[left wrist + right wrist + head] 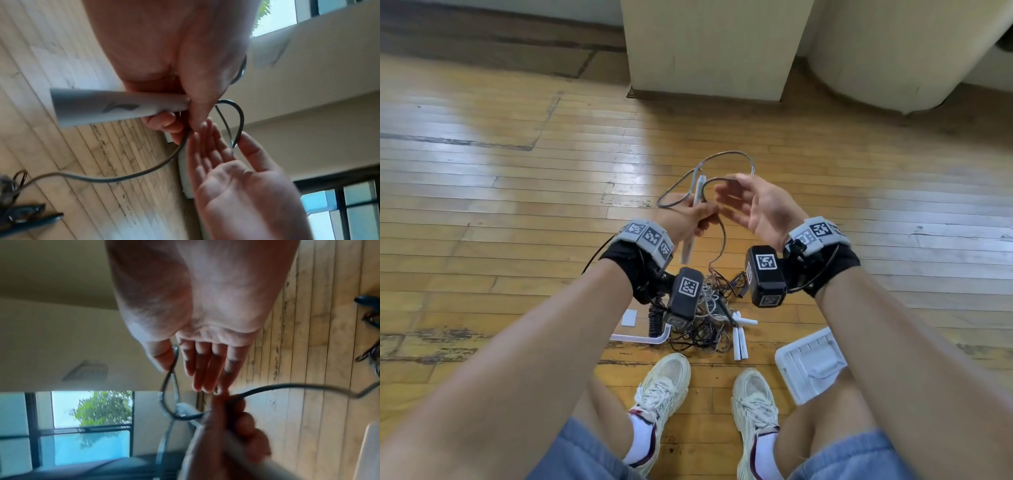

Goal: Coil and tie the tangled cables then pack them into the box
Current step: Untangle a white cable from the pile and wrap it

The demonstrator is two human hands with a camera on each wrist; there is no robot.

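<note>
Above the tangled pile on the floor, left hand grips a white handle and its grey cable. Right hand flat, fingers straight, thumb touching the loop. White box sits by the right shoe

three views: one head camera, two wrist cameras.
the head view looks forward and down from above onto both forearms, the wooden floor and the cable pile by the feet. the left wrist view sits close under the left hand, facing along the palm toward a window, with the right hand opposite. the right wrist view mirrors this, close to the right palm. all three share both hands and the grey cable.
</note>
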